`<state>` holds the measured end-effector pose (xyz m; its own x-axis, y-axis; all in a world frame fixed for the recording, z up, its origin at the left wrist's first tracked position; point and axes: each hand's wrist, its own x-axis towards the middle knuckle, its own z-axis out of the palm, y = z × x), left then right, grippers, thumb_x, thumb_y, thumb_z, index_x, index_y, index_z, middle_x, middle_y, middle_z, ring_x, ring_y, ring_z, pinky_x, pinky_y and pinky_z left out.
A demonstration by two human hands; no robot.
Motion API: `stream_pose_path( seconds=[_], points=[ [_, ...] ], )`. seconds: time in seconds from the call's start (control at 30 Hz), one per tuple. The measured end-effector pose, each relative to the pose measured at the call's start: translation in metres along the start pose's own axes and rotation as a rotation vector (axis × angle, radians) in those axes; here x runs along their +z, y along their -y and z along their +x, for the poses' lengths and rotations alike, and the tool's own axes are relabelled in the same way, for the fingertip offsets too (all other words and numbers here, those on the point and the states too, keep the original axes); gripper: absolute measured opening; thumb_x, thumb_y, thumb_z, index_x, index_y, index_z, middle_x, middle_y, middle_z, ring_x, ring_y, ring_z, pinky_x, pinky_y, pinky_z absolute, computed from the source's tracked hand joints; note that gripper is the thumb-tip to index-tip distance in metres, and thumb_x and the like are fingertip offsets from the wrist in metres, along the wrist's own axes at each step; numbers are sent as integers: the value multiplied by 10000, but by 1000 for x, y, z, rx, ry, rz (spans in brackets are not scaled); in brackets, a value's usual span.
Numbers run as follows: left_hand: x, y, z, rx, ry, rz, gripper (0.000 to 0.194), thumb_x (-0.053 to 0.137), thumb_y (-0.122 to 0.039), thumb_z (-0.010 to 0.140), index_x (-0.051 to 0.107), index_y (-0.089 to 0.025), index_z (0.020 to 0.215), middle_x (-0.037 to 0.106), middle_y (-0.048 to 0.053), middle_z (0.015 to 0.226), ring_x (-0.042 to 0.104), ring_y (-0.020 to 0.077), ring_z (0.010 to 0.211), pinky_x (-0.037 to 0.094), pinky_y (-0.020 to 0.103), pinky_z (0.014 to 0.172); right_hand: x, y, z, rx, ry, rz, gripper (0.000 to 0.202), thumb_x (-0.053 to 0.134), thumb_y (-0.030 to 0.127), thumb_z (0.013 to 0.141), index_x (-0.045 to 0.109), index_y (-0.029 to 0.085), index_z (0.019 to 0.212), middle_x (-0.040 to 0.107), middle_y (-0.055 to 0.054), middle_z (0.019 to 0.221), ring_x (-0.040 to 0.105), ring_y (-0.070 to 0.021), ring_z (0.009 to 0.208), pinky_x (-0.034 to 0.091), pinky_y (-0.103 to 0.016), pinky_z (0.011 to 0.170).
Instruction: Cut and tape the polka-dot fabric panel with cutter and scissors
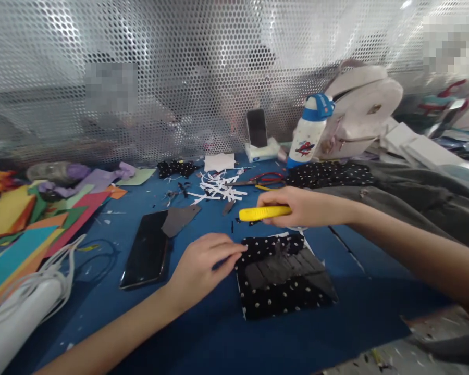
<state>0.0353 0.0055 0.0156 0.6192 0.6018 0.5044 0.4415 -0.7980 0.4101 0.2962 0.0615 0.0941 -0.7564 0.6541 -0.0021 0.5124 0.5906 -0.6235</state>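
Note:
A flat, roughly square piece of black polka-dot fabric [271, 294] with white edges showing lies on the blue table. A dark grey patch [273, 268] covers its middle, and another dark piece sits at its right side. My left hand [207, 260] pinches the upper left corner of the fabric between thumb and fingers. Above the fabric's far edge, my right hand [297, 207] is closed around a yellow plastic tool [260, 213] with a ridged body. It points left; its exact kind does not show.
A black phone [144, 250] lies left, a grey scrap [180, 219] overlapping it. White paper strips [219, 187] and red-handled scissors [268, 178] are behind. Coloured paper [19, 250] and a corded white device [27, 323] lie left; a bottle [307, 135], bag [363, 109] and dark cloth [426, 198] right.

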Motion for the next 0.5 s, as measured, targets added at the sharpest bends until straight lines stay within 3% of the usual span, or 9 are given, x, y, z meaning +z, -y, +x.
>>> stream_pose_path(
  seconds=[0.13,0.33,0.5],
  points=[
    [8,5,22,-249,139,58,199,647,-298,918,640,-220,1101,601,44,1012,601,211,941,523,371,798,16,-20,-7,25,-24,-94,59,551,219,865,557,165,886,546,18,771,454,-101,639,310,-238,594],
    [24,16,41,-295,234,101,181,731,-359,851,671,-208,929,594,23,932,595,207,858,466,324,711,30,-44,-14,10,-150,-75,181,541,189,838,570,159,1015,607,-16,887,527,-136,728,344,-248,658],
    [21,13,43,-319,250,160,198,700,-384,877,632,-199,884,617,10,892,585,216,861,399,348,753,50,-61,-24,-40,-256,-121,289,548,113,750,574,176,1031,673,-37,958,599,-169,793,376,-260,689]
  ],
)
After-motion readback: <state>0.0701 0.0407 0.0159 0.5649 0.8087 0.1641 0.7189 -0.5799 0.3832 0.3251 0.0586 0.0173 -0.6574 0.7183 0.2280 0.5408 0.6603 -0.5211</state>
